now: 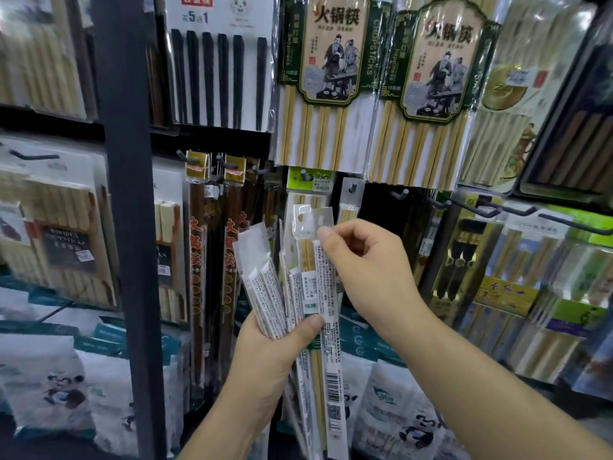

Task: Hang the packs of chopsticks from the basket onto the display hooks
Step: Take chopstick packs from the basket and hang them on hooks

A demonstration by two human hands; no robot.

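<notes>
Clear-plastic packs (265,287) stand upright in the gripping left hand (282,343); right hand (365,260) pinches one top, hook (353,186) just above.

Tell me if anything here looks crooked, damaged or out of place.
Nothing looks damaged. Only the chopstick packs in the left hand splay out unevenly like a fan; the right hand pinches the top of one.
</notes>
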